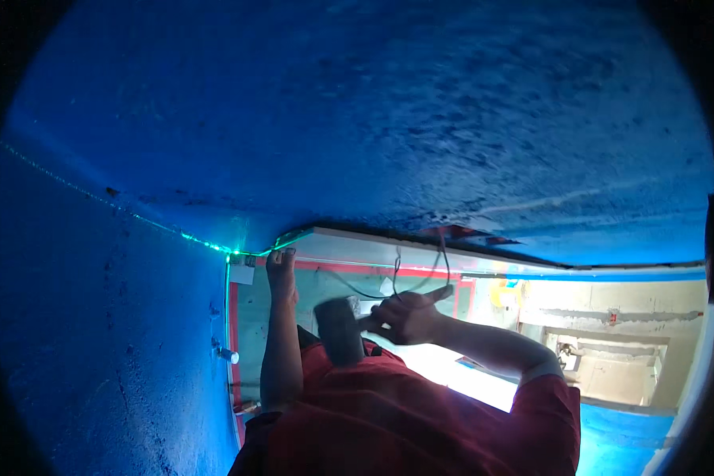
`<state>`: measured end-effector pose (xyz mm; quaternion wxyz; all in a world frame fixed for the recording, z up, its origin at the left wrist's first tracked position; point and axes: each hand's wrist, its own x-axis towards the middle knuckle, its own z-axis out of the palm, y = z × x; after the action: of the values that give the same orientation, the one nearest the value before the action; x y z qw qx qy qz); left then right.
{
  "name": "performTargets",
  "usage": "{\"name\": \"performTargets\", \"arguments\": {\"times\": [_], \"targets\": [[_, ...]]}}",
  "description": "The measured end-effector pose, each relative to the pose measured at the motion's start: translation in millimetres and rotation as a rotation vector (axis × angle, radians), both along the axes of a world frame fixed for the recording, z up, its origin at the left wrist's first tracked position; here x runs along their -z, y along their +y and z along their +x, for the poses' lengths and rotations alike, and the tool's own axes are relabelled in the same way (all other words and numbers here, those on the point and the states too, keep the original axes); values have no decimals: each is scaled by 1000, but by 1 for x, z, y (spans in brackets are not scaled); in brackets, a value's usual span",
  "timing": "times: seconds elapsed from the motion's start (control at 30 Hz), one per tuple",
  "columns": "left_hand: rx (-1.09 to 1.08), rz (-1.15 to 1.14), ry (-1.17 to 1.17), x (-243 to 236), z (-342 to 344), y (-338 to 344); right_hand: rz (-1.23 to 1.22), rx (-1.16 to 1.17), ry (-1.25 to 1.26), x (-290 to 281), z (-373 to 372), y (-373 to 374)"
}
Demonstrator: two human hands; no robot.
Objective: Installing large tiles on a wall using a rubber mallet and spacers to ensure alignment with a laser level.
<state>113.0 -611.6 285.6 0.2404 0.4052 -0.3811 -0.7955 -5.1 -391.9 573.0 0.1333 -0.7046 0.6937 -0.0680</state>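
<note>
A right hand [411, 319] grasps a mallet [337, 332], fingers curled round its handle. The blurred head lies left of those fingers, toward the left hand [281, 274], its long axis roughly upright in view, crosswise to the handle, which seems to point right and slightly upward beyond the fist. The left fingertips reach the left end of a white panel [357, 245] whose length runs rightward, above the right fingers; whether they grip or merely touch cannot be told.
</note>
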Motion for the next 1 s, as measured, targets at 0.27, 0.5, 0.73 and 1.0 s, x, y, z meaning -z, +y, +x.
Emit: {"name": "performTargets", "arguments": {"times": [0.27, 0.5, 0.73, 1.0], "targets": [[56, 13, -108, 16, 7, -2, -39, 174, 144, 22, -11, 12], [-109, 61, -148, -23, -9, 20, 361, 512, -137, 39, 68, 124], [179, 306, 145, 4, -11, 101, 456, 1005, -316, 166, 116, 306], [1213, -512, -595, 235, 183, 374, 601, 1234, -492, 347, 155, 507]]}}
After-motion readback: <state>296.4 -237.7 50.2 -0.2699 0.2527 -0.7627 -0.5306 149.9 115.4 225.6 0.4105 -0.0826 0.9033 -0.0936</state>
